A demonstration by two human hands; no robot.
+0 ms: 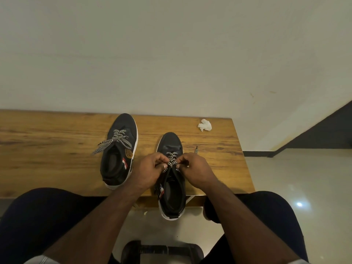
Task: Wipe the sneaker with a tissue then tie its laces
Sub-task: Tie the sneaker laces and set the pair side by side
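A black sneaker [171, 143] with a white sole lies on the wooden table [47, 149], its heel hanging over the near edge. Both hands meet over its black-and-white patterned laces [172, 161]. My left hand [148, 170] pinches a lace strand on the left side. On the right, my right hand [194, 168] pinches the other strand. One lace tip [196, 149] sticks out past my right hand. A crumpled white tissue [205, 125] lies at the far right of the table, apart from both hands.
A second black sneaker [119, 151] stands to the left, its laces loose and trailing left. A pale wall rises right behind the table. My knees flank the near edge. A dark object [162, 251] sits on the tiled floor between my legs.
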